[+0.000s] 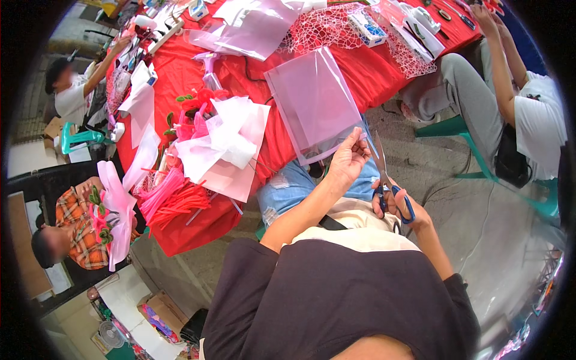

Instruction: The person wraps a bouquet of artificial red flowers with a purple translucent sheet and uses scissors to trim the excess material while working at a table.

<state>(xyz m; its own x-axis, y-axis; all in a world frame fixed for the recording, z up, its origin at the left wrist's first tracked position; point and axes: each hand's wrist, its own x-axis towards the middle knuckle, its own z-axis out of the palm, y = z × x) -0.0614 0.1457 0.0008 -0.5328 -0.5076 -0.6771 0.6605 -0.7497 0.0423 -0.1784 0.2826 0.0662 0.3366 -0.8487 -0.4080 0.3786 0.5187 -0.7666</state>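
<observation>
My left hand (pixel 347 161) pinches the near right corner of a translucent lilac wrapping sheet (pixel 317 101). The sheet lies partly over the red table cover and partly above my jeans. In my right hand (pixel 407 208) is a pair of scissors (pixel 382 173) with blue handles, its blades parted and pointing away from me. The blade tips are beside the sheet's corner, close to my left fingers; whether they touch the sheet I cannot tell. Left of the sheet, a bouquet (pixel 225 139) of pink and red flowers lies in white and pink paper.
Pink and red pipe cleaners (pixel 173 202) lie at the near edge of the red-covered table (pixel 193 238). Behind the bouquet is a lilac glue gun (pixel 209 67). More lilac sheets (pixel 256 31) and pink mesh (pixel 321 29) lie farther back. People sit on both sides; one holds a wrapped bouquet (pixel 114 216).
</observation>
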